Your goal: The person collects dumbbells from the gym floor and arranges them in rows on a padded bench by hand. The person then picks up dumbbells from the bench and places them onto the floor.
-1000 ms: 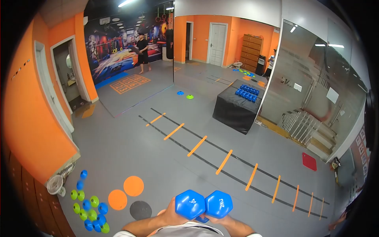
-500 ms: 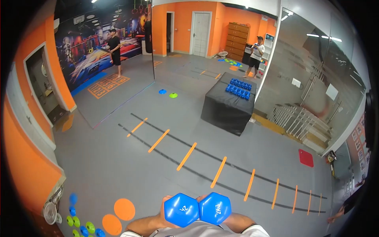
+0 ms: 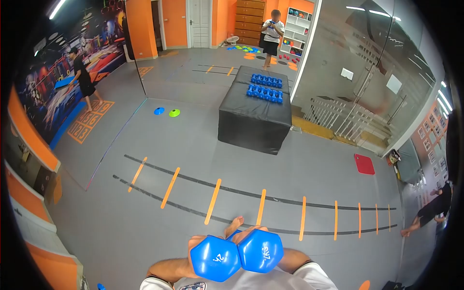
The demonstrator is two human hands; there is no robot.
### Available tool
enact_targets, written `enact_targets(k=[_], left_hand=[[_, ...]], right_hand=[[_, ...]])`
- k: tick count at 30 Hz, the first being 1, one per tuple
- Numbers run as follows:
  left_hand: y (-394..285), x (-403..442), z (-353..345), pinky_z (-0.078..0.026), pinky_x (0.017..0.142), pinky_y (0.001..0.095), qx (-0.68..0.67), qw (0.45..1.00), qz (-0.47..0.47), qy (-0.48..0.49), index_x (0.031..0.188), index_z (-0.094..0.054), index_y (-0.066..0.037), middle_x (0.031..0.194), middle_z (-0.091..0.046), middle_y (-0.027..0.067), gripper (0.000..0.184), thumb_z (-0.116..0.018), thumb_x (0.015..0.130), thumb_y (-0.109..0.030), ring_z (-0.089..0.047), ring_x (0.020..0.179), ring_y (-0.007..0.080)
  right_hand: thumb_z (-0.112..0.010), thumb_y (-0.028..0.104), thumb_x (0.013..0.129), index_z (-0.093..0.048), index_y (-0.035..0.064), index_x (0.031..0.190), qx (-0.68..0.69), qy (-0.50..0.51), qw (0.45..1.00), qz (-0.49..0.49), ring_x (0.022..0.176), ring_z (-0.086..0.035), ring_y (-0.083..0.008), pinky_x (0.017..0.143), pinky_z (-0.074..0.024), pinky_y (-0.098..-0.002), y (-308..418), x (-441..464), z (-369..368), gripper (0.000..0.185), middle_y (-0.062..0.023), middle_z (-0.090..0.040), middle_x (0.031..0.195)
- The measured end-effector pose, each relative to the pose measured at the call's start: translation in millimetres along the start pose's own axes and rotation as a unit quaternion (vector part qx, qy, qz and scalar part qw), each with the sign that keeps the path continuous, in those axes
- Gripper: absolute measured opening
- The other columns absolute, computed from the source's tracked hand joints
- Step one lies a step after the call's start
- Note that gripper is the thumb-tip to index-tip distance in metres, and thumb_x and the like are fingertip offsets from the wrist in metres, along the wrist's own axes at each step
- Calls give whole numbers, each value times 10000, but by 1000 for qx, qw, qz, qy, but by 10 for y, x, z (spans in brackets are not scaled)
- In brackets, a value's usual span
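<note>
At the bottom centre my left hand [image 3: 194, 244] is wrapped round a blue hexagonal dumbbell [image 3: 215, 258], held close to the chest. Beside it, my right hand [image 3: 252, 232] grips another blue dumbbell [image 3: 261, 251]. Their near ends touch or almost touch, and white markings show on both. The dumbbell heads hide much of the fingers. Just beyond the hands a bare foot [image 3: 235, 224] shows on the grey floor by the agility ladder [image 3: 215, 200].
Ahead stands a black padded block [image 3: 253, 121] with rows of blue dumbbells [image 3: 265, 93]. Blue [image 3: 159, 111] and green [image 3: 174, 113] cones lie left of it, a red mat [image 3: 364, 164] right. People appear at left [image 3: 82, 75], far right [image 3: 432, 208] and in the mirror [image 3: 272, 34].
The view has swung right and forward; the ladder and block appear further left, and the orange discs have left the lower left. A foot has come into view. Both dumbbells remain held.
</note>
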State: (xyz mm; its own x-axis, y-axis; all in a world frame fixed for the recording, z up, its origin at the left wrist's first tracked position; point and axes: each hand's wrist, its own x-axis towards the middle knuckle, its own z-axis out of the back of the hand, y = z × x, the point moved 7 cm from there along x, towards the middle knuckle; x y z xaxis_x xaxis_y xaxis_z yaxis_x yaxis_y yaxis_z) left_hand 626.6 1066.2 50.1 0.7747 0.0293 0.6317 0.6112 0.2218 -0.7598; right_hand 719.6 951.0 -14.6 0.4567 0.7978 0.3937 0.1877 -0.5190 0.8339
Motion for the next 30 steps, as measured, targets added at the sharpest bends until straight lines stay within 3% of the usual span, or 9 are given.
enact_targets(k=[1,7,10,14,19,20,22,26,30], left_hand=[[192,184,44,-547,544,289,39,999,-34,1,857,-668,-15,757,-692,102,377,-868,598,-202,-679,582,200],[1159,1465,486,-555,576,293,2,1000,-12,-20,875,-668,-4,799,-701,104,361,-851,619,-181,-687,619,206],[1662,2013,681,-554,589,296,21,1000,-3,-12,881,-669,-5,807,-702,105,350,-842,626,-170,-689,634,210],[2362,2653,924,-554,605,299,43,999,4,-20,889,-672,-7,819,-703,107,335,-831,635,-156,-692,655,216],[3346,3471,1362,-553,625,304,56,998,0,-13,899,-674,-10,832,-705,109,317,-816,647,-139,-696,681,222],[3550,3656,1460,-553,629,305,60,998,-4,-7,902,-675,-11,835,-705,109,314,-813,649,-135,-697,686,223],[3936,4078,1675,-553,637,306,71,997,-12,7,906,-676,-12,841,-706,110,307,-807,653,-128,-699,697,226],[4544,4985,2043,-553,653,310,98,994,-30,30,914,-678,-14,852,-707,112,295,-796,663,-114,-702,718,231],[5190,5671,2207,-550,678,316,-27,998,38,51,921,-681,-16,872,-707,121,277,-764,670,-96,-705,744,230]], right_hand=[[-800,106,707,-660,-4,980,-5,5,1000,20,755,-688,-176,658,-556,-264,12,216,167,326,-103,-700,891],[-788,129,725,-664,1,934,-27,62,988,136,680,-692,-159,610,-556,-251,404,1697,1057,275,-93,-709,840],[-743,110,770,-665,-2,962,-1,63,989,137,687,-696,-156,599,-558,-250,386,2285,1515,236,-92,-712,879],[-600,70,874,-626,3,1122,140,60,986,69,741,-695,-150,609,-562,-242,185,2981,2150,258,-64,-695,1035],[-580,63,859,-626,26,1151,146,-54,985,-69,693,-646,-142,604,-523,-245,-508,3642,3305,298,-42,-690,1050],[-584,63,849,-630,31,1147,140,-84,982,-93,675,-633,-140,599,-513,-247,-675,3772,3575,303,-39,-691,1043],[-612,64,815,-650,45,1088,19,-93,995,-12,622,-598,-141,572,-484,-261,-526,4335,3840,277,-40,-695,999],[-630,77,802,-651,59,1037,-109,-117,987,19,627,-603,-151,582,-485,-270,-438,5246,4396,237,-41,-689,957],[-647,89,790,-653,74,986,-169,-155,973,4,632,-608,-160,592,-487,-278,-397,5828,4978,197,-42,-683,915]])
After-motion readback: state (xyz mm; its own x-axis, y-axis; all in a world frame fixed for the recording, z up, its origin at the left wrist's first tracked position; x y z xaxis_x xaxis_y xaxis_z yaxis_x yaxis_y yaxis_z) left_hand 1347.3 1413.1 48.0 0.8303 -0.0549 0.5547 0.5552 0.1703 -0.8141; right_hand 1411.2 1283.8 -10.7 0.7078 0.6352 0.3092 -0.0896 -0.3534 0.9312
